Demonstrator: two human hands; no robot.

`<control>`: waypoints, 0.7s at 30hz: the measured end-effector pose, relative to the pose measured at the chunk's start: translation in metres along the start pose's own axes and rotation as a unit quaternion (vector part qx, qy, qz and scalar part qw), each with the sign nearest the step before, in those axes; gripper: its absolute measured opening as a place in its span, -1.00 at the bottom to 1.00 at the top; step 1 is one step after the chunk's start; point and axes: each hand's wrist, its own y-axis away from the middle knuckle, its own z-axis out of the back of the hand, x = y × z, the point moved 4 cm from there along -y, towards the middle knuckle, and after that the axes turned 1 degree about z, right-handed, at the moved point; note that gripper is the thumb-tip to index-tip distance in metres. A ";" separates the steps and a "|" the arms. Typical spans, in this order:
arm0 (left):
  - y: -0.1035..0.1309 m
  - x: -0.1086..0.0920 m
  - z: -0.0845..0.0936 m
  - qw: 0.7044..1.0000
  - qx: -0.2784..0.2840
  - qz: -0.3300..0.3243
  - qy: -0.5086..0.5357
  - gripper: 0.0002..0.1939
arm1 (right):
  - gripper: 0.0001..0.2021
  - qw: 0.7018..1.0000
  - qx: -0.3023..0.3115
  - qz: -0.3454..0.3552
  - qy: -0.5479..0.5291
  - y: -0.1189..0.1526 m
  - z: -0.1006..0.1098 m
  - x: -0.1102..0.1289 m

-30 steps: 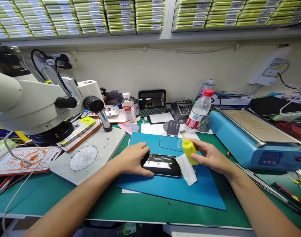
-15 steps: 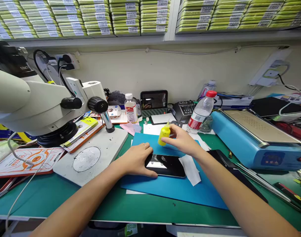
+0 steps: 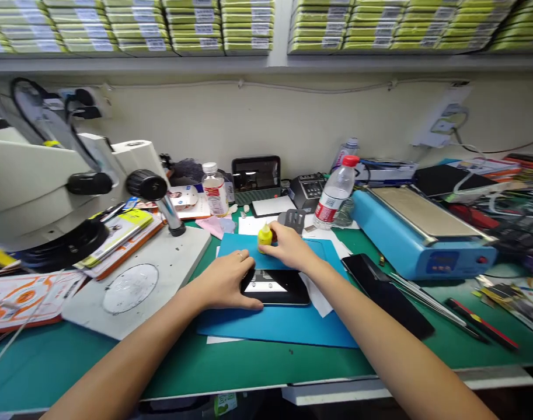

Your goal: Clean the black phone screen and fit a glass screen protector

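Observation:
A black smartphone [image 3: 292,287] lies flat, glass side up, on a blue mat [image 3: 275,328]. My left hand [image 3: 229,281] is closed around the phone's left end, thumb along the near edge and fingers at the far side. Just beyond the phone, my right hand [image 3: 288,245] pinches a small yellow bottle [image 3: 265,238] with a pale, narrow nozzle tip. The bottle seems foreshortened, and whether its base touches the mat I cannot tell. A white wipe [image 3: 316,296] sits at the phone's right end, partly covered by my right wrist.
On the left stands a microscope [image 3: 34,192] over its pale base [image 3: 170,274]. A red-capped water bottle [image 3: 336,195] and a blue heating plate [image 3: 424,233] are at the right. Tweezers [image 3: 436,306] and a dark flat panel [image 3: 389,294] lie right of my forearm.
The view has turned to the right. My right hand has brought the yellow bottle slightly left, and it looks shorter from here. My left hand stays on the smartphone.

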 end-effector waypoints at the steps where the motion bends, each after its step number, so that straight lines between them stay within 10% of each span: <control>1: 0.001 0.000 0.000 1.000 -0.003 0.004 0.003 -0.42 | -0.73 1.000 0.001 0.001 0.004 0.002 0.000 0.000; 21: -0.001 -0.007 -0.003 1.000 0.012 0.011 0.015 -0.51 | -0.75 0.998 0.053 0.017 -0.029 0.019 0.000 -0.005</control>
